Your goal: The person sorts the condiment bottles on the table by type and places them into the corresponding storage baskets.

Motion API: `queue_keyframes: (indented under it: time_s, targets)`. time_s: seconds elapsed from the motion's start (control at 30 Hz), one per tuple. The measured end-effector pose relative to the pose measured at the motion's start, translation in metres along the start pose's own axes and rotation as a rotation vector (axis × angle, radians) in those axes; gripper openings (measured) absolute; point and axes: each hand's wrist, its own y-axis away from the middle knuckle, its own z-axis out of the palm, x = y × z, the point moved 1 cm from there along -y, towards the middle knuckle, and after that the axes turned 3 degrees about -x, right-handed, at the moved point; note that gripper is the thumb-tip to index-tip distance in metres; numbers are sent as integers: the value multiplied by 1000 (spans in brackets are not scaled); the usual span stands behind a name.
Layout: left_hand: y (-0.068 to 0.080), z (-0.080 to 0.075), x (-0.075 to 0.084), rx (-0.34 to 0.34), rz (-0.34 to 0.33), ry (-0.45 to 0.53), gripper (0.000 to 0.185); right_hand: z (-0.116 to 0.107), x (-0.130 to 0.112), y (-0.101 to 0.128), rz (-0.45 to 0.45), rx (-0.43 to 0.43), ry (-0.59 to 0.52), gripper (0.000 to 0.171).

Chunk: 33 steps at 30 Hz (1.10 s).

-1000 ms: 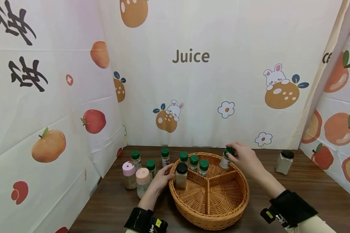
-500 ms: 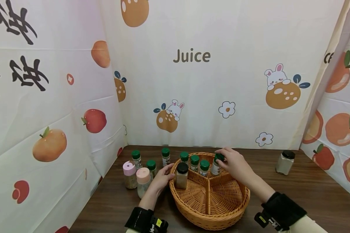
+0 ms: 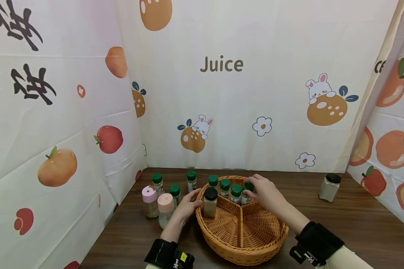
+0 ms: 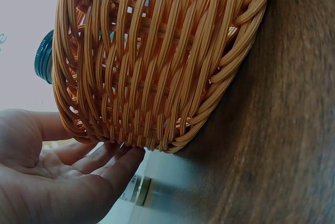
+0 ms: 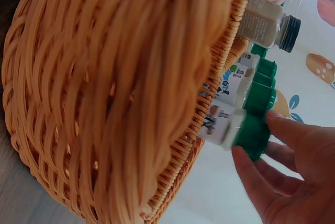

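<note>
A round wicker basket (image 3: 244, 257) with woven dividers stands on the table. My left hand (image 3: 184, 210) grips its left side, the thumb at the rim and the fingers against the outer wall (image 4: 152, 77). My right hand (image 3: 267, 192) pinches the green cap of a small spice jar (image 5: 215, 124) in the back compartment. That jar stands upright, beside another green-capped jar (image 3: 235, 191); more such jars are in a row to its left. In the left compartment stands a square spice jar (image 3: 210, 205) with a black cap.
Left of the basket stand a purple-lidded shaker (image 3: 149, 203), a pink-lidded shaker (image 3: 165, 209) and several green-capped jars (image 3: 191, 181). A black-capped jar (image 3: 329, 188) is at the back right. Printed cloth (image 3: 256, 97) hangs behind the table.
My right hand has moved left and down with the green-capped spice jar, from the basket's right back rim to the row of jars. The left hand stays on the basket.
</note>
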Motion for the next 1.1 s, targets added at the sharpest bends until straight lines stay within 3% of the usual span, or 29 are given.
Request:
queue_keyframes:
  time_s: [0.17,0.53,1.1]
  targets:
    - [-1,0,0,2,-4,-4,54,2,1,2,22,-48,13,29]
    - [-2,-1,-1,3,-6,-15,54,-9,8,5,59,-33,-50,32]
    - [-3,0,-2,16,-20,-21,54,-27,48,18,130,26,-10,32]
